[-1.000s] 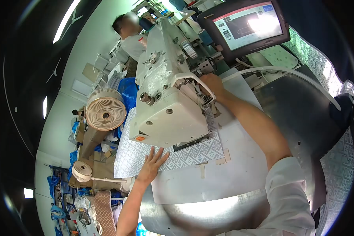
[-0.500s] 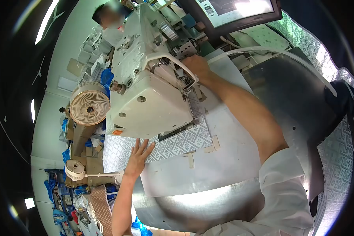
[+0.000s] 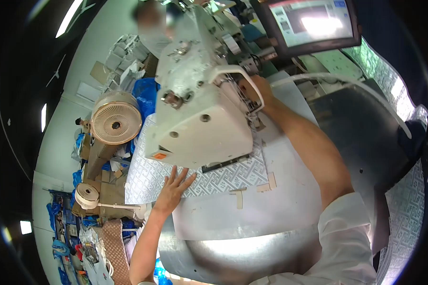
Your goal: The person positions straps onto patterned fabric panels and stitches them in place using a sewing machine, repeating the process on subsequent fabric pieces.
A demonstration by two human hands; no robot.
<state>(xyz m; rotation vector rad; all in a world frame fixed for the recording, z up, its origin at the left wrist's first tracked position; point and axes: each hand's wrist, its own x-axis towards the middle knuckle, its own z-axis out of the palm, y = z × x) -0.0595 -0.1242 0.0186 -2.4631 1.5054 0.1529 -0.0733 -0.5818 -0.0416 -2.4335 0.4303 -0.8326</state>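
A large white sewing machine (image 3: 199,123) stands over a grey-and-white patterned fabric (image 3: 223,183), which lies on a pale sheet (image 3: 280,204) with tan tape pieces. My left hand (image 3: 172,190) rests with fingers spread on the fabric, beside the machine head's lower edge. My right hand (image 3: 257,91) is behind the machine's white guard, close to the needle area. Its fingers are mostly hidden there, so what they touch or hold cannot be made out.
A monitor (image 3: 314,28) stands at the top right. A white hose (image 3: 361,86) arches over the dark metal surface (image 3: 347,137). Two fans (image 3: 116,124) are at the left. Another person (image 3: 152,23) is behind the machine. Patterned fabric hangs at the far right.
The camera view has shifted, so the whole scene sits differently in the frame. My left hand stays spread on the fabric, and my right hand stays by the needle area.
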